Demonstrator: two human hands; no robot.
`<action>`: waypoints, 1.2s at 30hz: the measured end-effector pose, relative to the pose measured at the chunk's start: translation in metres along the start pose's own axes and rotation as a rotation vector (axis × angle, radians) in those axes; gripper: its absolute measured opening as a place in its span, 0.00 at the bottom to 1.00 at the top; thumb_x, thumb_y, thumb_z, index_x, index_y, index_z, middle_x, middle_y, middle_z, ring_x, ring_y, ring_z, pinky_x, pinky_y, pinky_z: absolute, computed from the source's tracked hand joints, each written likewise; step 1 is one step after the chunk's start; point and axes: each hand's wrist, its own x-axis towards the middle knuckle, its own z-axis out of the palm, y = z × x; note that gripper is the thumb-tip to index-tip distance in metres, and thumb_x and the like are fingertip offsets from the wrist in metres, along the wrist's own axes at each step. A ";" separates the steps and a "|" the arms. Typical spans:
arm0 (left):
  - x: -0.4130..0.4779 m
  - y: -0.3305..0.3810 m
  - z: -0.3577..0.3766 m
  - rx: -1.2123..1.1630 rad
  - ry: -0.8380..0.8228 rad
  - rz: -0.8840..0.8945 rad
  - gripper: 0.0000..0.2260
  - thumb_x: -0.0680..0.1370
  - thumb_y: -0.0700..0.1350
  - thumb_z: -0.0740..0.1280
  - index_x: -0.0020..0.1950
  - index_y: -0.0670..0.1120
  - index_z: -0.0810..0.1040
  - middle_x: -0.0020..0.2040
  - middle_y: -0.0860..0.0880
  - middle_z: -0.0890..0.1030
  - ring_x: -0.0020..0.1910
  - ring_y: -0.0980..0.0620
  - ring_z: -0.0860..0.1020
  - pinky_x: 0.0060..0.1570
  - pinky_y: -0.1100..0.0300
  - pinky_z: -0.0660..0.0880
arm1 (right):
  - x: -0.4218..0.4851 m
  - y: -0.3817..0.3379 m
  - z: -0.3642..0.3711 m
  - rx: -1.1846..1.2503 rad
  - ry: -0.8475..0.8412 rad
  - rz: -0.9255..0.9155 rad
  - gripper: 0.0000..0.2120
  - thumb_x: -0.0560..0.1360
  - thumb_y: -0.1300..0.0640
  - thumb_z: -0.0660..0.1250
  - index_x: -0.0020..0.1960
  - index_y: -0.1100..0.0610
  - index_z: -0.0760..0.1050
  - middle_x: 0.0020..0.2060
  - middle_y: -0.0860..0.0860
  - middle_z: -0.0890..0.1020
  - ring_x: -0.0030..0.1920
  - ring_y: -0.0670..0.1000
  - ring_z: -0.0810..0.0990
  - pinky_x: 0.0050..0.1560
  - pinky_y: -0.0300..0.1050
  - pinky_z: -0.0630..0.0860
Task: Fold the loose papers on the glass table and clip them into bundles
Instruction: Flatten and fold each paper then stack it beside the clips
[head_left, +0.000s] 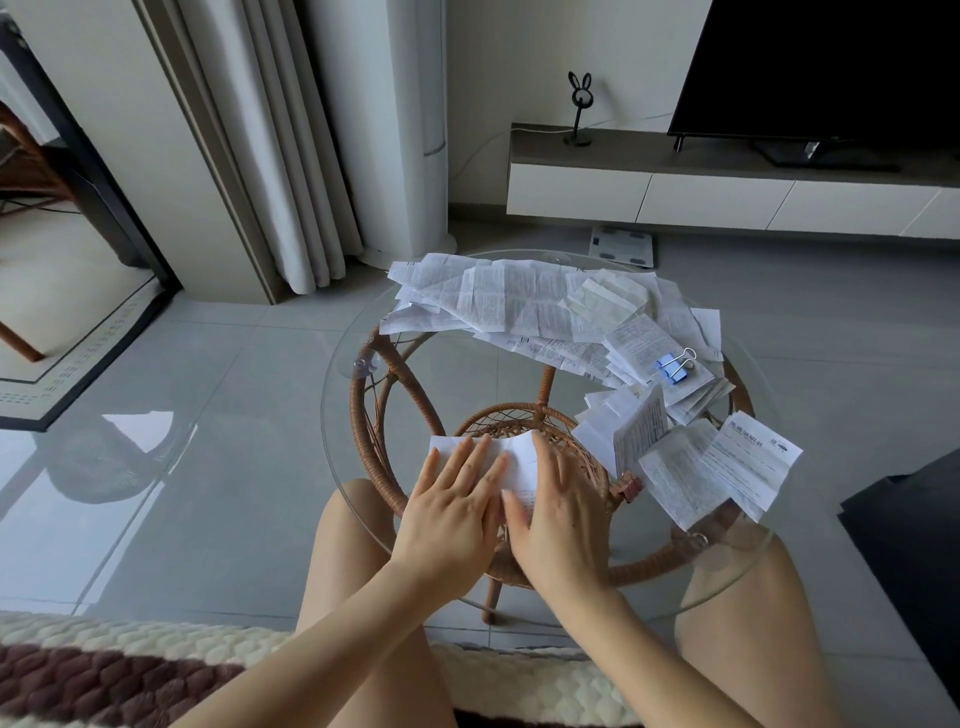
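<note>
Your left hand (457, 499) and right hand (563, 514) lie side by side, fingers straight, pressing a white paper (519, 460) onto the glass tabletop (335, 395). It may be folded, but your palms hide most of it. Folded sheets (691, 473) sit right of your right hand. Beyond them a blue binder clip (674, 367) holds a bundle (639, 343), with loose papers (498, 301) farther off.
</note>
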 end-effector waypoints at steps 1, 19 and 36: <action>0.000 -0.001 0.000 -0.004 -0.002 0.002 0.21 0.81 0.50 0.50 0.71 0.47 0.70 0.70 0.45 0.70 0.72 0.46 0.65 0.70 0.43 0.62 | -0.003 0.002 0.002 -0.017 0.006 -0.015 0.33 0.68 0.49 0.74 0.69 0.56 0.66 0.50 0.59 0.80 0.48 0.59 0.81 0.45 0.52 0.79; -0.014 -0.071 -0.027 0.227 -0.109 0.092 0.24 0.83 0.54 0.39 0.74 0.53 0.65 0.69 0.42 0.72 0.70 0.39 0.65 0.68 0.40 0.51 | -0.001 0.021 -0.012 -0.143 0.044 -0.329 0.18 0.63 0.58 0.78 0.53 0.54 0.81 0.53 0.58 0.79 0.52 0.59 0.78 0.52 0.53 0.77; -0.023 -0.014 -0.053 -0.251 -0.085 0.261 0.19 0.69 0.41 0.68 0.60 0.51 0.81 0.51 0.54 0.79 0.49 0.54 0.77 0.44 0.63 0.76 | -0.028 0.048 -0.048 -0.123 -0.314 -0.690 0.28 0.68 0.30 0.58 0.49 0.54 0.77 0.44 0.47 0.74 0.46 0.48 0.73 0.50 0.44 0.76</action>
